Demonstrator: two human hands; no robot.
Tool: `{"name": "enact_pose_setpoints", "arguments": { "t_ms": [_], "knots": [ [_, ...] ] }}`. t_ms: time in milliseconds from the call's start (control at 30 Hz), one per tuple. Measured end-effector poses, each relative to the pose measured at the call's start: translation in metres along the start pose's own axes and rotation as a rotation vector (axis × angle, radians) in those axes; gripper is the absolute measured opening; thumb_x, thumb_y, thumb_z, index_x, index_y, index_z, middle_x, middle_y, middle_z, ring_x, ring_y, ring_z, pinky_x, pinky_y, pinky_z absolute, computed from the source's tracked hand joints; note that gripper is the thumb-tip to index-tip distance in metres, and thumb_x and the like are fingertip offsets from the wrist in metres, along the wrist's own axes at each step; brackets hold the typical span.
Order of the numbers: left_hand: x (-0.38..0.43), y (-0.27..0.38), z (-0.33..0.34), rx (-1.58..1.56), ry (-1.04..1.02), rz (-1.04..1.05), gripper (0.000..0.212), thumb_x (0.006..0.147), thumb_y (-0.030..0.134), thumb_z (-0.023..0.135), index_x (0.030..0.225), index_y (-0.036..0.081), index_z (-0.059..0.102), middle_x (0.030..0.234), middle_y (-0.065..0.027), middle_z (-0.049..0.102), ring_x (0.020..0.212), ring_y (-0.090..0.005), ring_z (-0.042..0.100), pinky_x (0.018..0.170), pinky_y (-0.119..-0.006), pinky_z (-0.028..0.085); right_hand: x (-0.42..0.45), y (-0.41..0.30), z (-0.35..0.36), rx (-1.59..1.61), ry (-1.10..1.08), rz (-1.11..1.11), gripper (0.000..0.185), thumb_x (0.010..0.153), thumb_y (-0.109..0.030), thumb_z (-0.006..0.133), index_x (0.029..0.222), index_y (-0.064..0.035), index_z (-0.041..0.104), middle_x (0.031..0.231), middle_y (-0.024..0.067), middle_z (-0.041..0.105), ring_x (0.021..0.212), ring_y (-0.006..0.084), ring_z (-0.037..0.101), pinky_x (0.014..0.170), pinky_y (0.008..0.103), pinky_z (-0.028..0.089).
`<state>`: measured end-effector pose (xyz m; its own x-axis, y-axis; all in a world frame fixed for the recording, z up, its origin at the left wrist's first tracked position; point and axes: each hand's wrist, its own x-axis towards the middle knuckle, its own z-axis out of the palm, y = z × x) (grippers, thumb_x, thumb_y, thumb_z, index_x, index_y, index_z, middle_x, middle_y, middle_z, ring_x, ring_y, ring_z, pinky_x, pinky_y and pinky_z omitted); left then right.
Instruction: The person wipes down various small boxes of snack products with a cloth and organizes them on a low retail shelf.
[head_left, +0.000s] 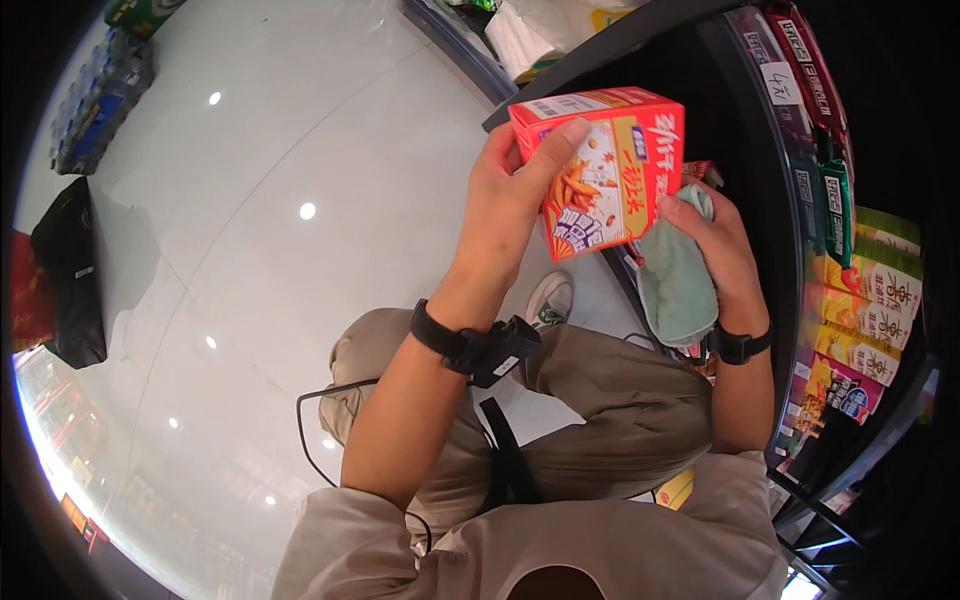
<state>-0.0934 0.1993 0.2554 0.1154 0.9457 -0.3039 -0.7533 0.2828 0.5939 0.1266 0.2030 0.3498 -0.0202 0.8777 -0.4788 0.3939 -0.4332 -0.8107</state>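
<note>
A red cardboard snack box (600, 176), printed with food pictures and writing, is held up before me at an angle. My left hand (517, 169) grips its left side, the thumb lying across the front face. At the box's lower right corner is my right hand (716, 225), which holds a pale green cloth (679, 274) that hangs down below the fingers. The right thumb presses the cloth near the box's edge; the right fingers are partly hidden behind the cloth and box.
On my right runs a dark store shelf (750, 142) with packaged biscuits (836, 206) and yellow snack boxes (862, 322). A pack of bottles (101, 105) and a black bag (71, 277) stand on the glossy floor (247, 247) at left. A black cable (300, 420) loops by my knee.
</note>
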Motion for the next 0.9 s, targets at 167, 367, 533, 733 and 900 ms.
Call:
{"name": "enact_pose_setpoints", "arguments": {
  "t_ms": [167, 367, 533, 733, 900],
  "knots": [
    [0.001, -0.002, -0.009, -0.099, 0.071, -0.064, 0.075, 0.086, 0.047, 0.083, 0.128, -0.005, 0.051, 0.113, -0.0129, 0.070, 0.100, -0.0174, 0.072, 0.087, -0.034, 0.059, -0.027, -0.024, -0.001, 0.060, 0.222, 0.076, 0.033, 0.103, -0.039, 0.065, 0.094, -0.0077, 0.070, 0.080, 0.0008, 0.068, 0.069, 0.0094, 0.065, 0.063, 0.0245, 0.050],
    [0.002, -0.003, 0.000, -0.054, 0.043, -0.015, 0.076, 0.086, 0.047, 0.083, 0.130, -0.004, 0.049, 0.116, -0.0137, 0.068, 0.102, -0.0182, 0.071, 0.087, -0.036, 0.059, -0.035, -0.021, -0.029, 0.116, 0.578, -0.204, 0.041, 0.103, -0.038, 0.067, 0.122, -0.0014, 0.067, 0.112, 0.0084, 0.072, 0.100, 0.0178, 0.070, 0.088, 0.0300, 0.056],
    [-0.005, -0.018, 0.010, -0.006, 0.043, 0.035, 0.070, 0.089, 0.042, 0.082, 0.130, -0.003, 0.048, 0.117, -0.0156, 0.068, 0.102, -0.0199, 0.072, 0.084, -0.036, 0.061, -0.020, -0.008, 0.027, -0.554, 0.529, -0.748, 0.052, 0.080, -0.006, 0.081, 0.129, -0.0051, 0.063, 0.124, 0.0107, 0.064, 0.116, 0.0236, 0.065, 0.097, 0.0356, 0.054],
    [-0.004, -0.019, 0.007, -0.195, 0.062, 0.032, 0.051, 0.100, 0.039, 0.067, 0.131, 0.000, 0.052, 0.122, -0.0157, 0.068, 0.105, -0.0205, 0.071, 0.087, -0.037, 0.061, -0.016, 0.004, 0.066, -0.563, 0.358, -0.915, 0.053, 0.066, 0.003, 0.082, 0.116, -0.0081, 0.069, 0.118, 0.0099, 0.065, 0.109, 0.0325, 0.065, 0.092, 0.0412, 0.055],
    [-0.007, -0.002, -0.005, -0.290, -0.172, -0.032, 0.062, 0.107, 0.056, 0.045, 0.135, 0.002, 0.055, 0.123, -0.0122, 0.068, 0.106, -0.0224, 0.068, 0.093, -0.036, 0.055, -0.029, 0.006, 0.103, -0.536, 0.169, -1.042, 0.038, 0.068, -0.004, 0.079, 0.103, -0.0074, 0.065, 0.110, 0.0058, 0.058, 0.105, 0.0274, 0.060, 0.087, 0.0393, 0.056]
  ]
}}
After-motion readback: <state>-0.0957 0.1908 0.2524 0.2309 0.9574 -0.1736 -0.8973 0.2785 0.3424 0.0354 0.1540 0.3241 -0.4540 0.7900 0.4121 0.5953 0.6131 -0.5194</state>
